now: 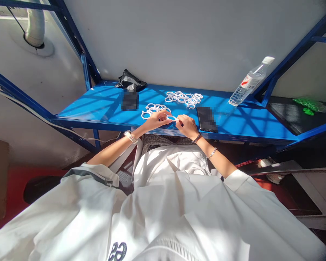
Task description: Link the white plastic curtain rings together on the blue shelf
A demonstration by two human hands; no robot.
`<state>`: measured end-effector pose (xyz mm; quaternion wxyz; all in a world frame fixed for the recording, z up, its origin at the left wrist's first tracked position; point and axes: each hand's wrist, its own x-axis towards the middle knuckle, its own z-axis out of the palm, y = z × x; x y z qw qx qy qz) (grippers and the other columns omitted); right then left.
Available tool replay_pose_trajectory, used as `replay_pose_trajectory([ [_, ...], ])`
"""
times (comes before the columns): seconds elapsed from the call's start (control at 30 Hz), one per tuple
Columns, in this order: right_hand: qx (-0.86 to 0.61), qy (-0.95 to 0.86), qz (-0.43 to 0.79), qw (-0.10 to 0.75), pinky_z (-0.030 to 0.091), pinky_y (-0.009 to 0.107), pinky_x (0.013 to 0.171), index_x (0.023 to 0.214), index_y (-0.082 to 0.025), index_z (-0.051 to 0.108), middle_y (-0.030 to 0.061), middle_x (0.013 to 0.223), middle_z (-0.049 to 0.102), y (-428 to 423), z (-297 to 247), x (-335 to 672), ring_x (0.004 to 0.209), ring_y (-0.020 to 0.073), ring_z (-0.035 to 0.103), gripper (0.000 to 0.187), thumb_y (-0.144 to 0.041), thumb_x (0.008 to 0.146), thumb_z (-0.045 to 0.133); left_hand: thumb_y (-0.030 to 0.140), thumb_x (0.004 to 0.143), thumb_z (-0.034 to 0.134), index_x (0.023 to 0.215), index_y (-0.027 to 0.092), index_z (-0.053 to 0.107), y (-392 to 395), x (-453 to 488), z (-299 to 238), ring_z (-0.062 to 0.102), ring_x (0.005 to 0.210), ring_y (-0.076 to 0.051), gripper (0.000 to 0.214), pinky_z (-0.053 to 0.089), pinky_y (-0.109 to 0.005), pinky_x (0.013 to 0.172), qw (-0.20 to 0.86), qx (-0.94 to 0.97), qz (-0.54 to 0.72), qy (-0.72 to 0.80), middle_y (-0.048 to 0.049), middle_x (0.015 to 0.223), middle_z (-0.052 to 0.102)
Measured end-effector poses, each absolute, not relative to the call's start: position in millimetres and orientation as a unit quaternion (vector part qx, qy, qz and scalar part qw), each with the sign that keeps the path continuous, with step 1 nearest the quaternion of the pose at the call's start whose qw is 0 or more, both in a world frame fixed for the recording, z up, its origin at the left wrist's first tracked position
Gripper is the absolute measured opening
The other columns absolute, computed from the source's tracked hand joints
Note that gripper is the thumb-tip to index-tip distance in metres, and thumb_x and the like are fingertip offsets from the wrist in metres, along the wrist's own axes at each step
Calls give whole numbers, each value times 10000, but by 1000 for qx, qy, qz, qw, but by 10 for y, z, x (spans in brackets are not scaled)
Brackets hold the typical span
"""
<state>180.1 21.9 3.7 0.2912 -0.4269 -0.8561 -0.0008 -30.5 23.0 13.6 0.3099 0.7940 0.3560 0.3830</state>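
Observation:
A white plastic ring [174, 116] is pinched between my two hands, just above the front edge of the blue shelf [97, 108]. My left hand [159, 120] grips its left side with closed fingers. On the opposite side, the fingertips of my right hand [187, 125] close on the rim. Several similar rings lie in a pile [156, 107] right behind my left hand. Farther back is a second, wider pile of white rings [182, 97], some of them overlapping.
A dark phone [206, 119] lies right of my right hand. A clear water bottle [248, 83] stands at the back right. Toward the back left are a crumpled black plastic bag [130, 80] and a dark flat object [129, 100]. Blue metal posts [87, 70] frame the shelf.

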Motion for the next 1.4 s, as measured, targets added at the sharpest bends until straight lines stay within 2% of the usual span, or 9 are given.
replay_pose_trajectory([
  [0.13,-431,-854,2,291,312,312,650,731,-224,491,32,693,580,214,35,1792,736,202,556,206,-240,929,437,582,887,557,946,160,658,263,-302,117,597,622,-142,438,477,-265,602,312,791,383,360,-43,728,670],
  [0.3,-439,-847,22,298,306,304,619,737,-232,485,22,676,573,227,35,1791,698,193,546,218,-275,939,414,604,897,531,903,161,663,271,-302,113,603,618,-141,462,517,-272,626,326,783,401,346,-44,726,676],
  [0.43,-441,-846,30,297,321,299,628,768,-228,506,25,694,590,220,46,1790,706,190,558,211,-279,952,415,624,906,520,762,166,651,279,-310,98,613,623,-140,497,516,-269,618,317,786,402,345,-53,715,673],
  [0.53,-434,-850,21,300,320,294,627,807,-225,531,23,709,605,206,54,1784,719,187,559,203,-296,964,424,632,919,494,747,166,646,295,-309,77,612,593,-136,520,508,-264,589,324,780,410,344,-49,670,669],
  [0.7,-420,-862,-11,285,308,295,632,764,-217,523,21,712,603,193,64,1777,737,180,550,246,-300,976,430,680,895,496,735,163,626,309,-296,57,572,507,-112,556,488,-232,520,347,765,425,339,-19,565,614],
  [1.07,-388,-883,-58,257,313,314,678,739,-199,556,53,743,613,238,27,1773,798,199,539,382,-321,1037,351,675,896,504,846,161,664,301,-288,84,553,485,-104,541,455,-218,483,323,765,429,354,-11,575,608],
  [1.27,-391,-879,-35,270,342,315,692,749,-206,568,47,752,631,263,21,1783,798,199,557,437,-335,1052,281,582,888,588,1164,150,636,256,-302,94,601,560,-125,515,470,-224,528,337,765,417,358,-9,628,645],
  [1.4,-405,-872,-7,274,354,307,702,745,-215,570,35,739,633,274,22,1785,790,193,574,433,-306,1046,272,531,825,691,1244,159,600,240,-320,89,641,637,-143,568,485,-233,576,343,772,408,347,-12,683,672],
])
